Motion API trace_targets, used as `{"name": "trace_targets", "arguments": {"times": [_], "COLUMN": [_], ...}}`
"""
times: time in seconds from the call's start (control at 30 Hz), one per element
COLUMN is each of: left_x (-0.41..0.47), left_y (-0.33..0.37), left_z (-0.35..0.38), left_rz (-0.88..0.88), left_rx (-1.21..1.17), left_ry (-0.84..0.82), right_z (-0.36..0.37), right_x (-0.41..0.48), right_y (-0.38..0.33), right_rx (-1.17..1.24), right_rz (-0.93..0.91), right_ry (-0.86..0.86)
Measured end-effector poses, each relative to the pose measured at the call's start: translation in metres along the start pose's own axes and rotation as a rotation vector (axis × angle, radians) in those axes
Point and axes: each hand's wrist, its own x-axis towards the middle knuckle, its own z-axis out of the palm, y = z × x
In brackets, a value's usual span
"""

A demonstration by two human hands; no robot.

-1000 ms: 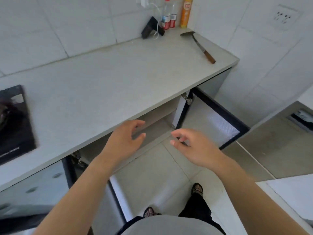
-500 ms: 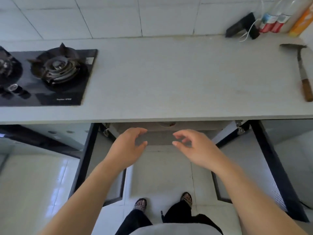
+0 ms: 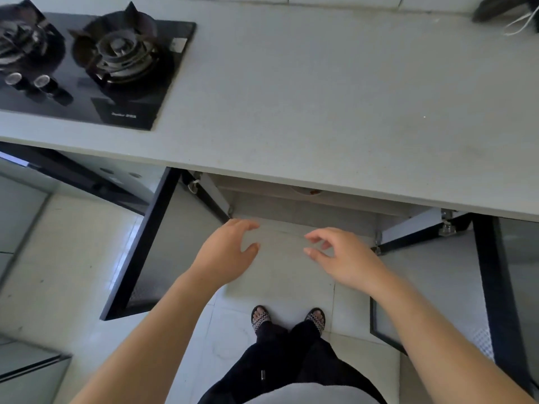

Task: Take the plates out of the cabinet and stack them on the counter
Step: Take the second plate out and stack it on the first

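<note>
- Counter [image 3: 335, 97] fills the upper half of the view, its front edge running from 9 o'clock down toward 3 o'clock; the broad stretch right of the stove [image 3: 87, 62] is bare.
- Stove sits at 10 to 11 o'clock on the counter, well apart from the dark object [image 3: 501, 10] with a white cable at 1 o'clock.
- Cabinet [image 3: 303, 205] below the counter edge stands open at 12 o'clock from the hands: left door [image 3: 151, 243] swung out toward 8 o'clock, right door [image 3: 493, 287] toward 4 o'clock, with clear floor [image 3: 277, 275] between them.
- Plate [image 3: 306, 191] shows only as a pale rim with a reddish mark just under the counter edge, inside the cabinet; how many lie there cannot be told.
- Left hand [image 3: 224, 255] hovers in front of the cabinet mouth, fingers spread wide and curved, holding nothing.
- Right hand [image 3: 347, 258] hovers beside it at the same height, fingers loosely spread, empty; the two hands are near but apart.
- Feet in sandals [image 3: 287, 317] stand at 6 o'clock between the doors.
- Compared with half a second ago, the view has tipped down and closer: the wall tiles, bottles and spatula have left the picture, the plate rim is plainer, and the hands keep nearly the same pose.
</note>
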Motion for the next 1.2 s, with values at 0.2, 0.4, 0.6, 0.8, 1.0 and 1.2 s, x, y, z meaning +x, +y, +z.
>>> {"name": "trace_targets", "arguments": {"times": [0.2,0.4,0.6,0.8,1.0,1.2], "left_x": [0.013,0.063,0.137,0.231,0.326,0.373], "left_y": [-0.026,-0.053,-0.086,-0.123,-0.151,-0.15], "left_z": [0.013,0.056,0.127,0.204,0.281,0.312], "left_rz": [0.016,0.06,0.11,0.248,0.309,0.244], "left_rx": [-0.021,-0.006,0.047,0.066,0.103,0.267], "left_ry": [-0.023,-0.011,0.078,0.199,0.33,0.302], "right_z": [0.013,0.044,0.079,0.117,0.151,0.145], "right_x": [0.015,0.061,0.132,0.215,0.283,0.307], "right_y": [0.003,0.034,0.101,0.184,0.257,0.283], "right_rx": [-0.04,-0.067,-0.103,-0.181,-0.233,-0.208], "right_rz": [0.009,-0.008,-0.035,-0.11,-0.141,-0.236], "right_ry": [-0.018,0.006,0.071,0.232,0.345,0.561]}}
